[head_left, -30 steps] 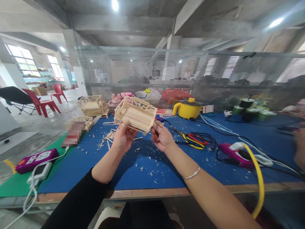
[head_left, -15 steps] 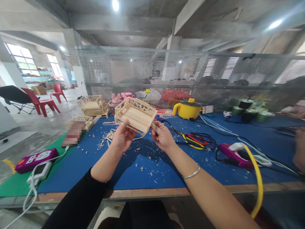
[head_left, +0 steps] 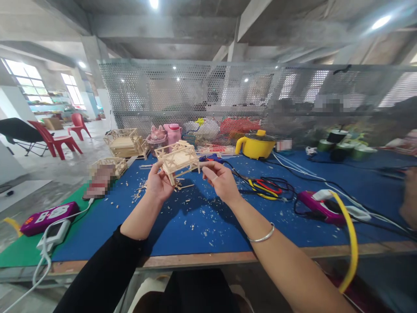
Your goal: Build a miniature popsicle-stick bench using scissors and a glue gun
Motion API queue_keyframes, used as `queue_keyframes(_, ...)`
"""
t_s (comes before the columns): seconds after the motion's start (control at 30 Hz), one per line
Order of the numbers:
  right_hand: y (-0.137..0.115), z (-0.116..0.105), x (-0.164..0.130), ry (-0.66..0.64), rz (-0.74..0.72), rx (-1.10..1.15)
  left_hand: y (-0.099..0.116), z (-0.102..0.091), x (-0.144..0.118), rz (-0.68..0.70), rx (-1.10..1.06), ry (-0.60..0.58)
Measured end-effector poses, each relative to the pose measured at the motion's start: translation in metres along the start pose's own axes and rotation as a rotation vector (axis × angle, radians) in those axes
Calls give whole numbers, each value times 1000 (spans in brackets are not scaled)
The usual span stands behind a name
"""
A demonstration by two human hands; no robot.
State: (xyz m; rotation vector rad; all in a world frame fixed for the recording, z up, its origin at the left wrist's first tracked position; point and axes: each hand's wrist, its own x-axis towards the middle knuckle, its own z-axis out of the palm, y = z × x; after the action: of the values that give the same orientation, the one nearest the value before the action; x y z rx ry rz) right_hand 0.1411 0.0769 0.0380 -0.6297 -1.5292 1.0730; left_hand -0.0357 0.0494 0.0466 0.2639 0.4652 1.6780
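A small model bed frame of pale wooden sticks (head_left: 179, 160), with crossed side rails and short legs, is held above the blue work mat. My left hand (head_left: 159, 184) grips its left end, fingers beneath and thumb at the side. Close by its right end is my right hand (head_left: 221, 180), forefinger stretched toward the corner and thumb a little apart below; whether a fingertip touches the wood is hard to see. Under the model lie loose sticks (head_left: 185, 186) and wood scraps. Behind it, a blue tool (head_left: 211, 158) with a black cable is partly hidden.
More stick models (head_left: 122, 142) stand at the back left, near a phone (head_left: 99, 180). A yellow pot (head_left: 257, 145) sits before the perforated screen (head_left: 192, 93). Coiled cables (head_left: 270, 189) and purple power strips (head_left: 321, 206) occupy the right. Another person's blurred hand (head_left: 409, 202) shows at the right edge.
The model has tilted from showing its slatted top to showing its side rails and legs, and sits slightly lower. My right hand's pinch on its corner has loosened.
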Motion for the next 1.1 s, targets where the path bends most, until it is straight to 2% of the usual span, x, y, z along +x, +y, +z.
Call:
queue_keyframes(0.2, 3, -1, 0, -75, 21, 88, -8, -3, 2, -71, 76, -73)
queue_keyframes(0.37, 4, -1, 2, -197, 109, 233, -7, -4, 3, -97, 65, -111)
queue_keyframes(0.43, 5, -2, 5, -102, 160, 269, -8, -4, 2, -77, 68, -117)
queue_keyframes(0.53, 10, -7, 11, 163, 315, 225, -8, -5, 3, 3, 52, -97)
queue_keyframes(0.57, 12, -10, 12, 208, 370, 187, -8, -5, 4, 31, 39, -80)
queue_keyframes(0.63, 15, -13, 13, 149, 465, 92, -9, -7, 6, 76, 15, -34)
queue_keyframes(0.73, 17, -9, 10, -120, 563, 45, -12, -7, 8, 104, 21, 10)
queue_keyframes(0.8, 16, -1, 6, -220, 591, 176, -16, -7, 7, 92, 57, 9)
queue_keyframes(0.87, 16, 6, 4, -222, 601, 373, -21, -7, 5, 81, 122, -13)
queue_keyframes(0.97, 17, 10, 5, -139, 610, 573, -27, -10, 2, 122, 261, -89)
queue_keyframes(1.1, 23, 4, 8, 11, 518, 696, -33, -11, -2, 260, 485, -245)
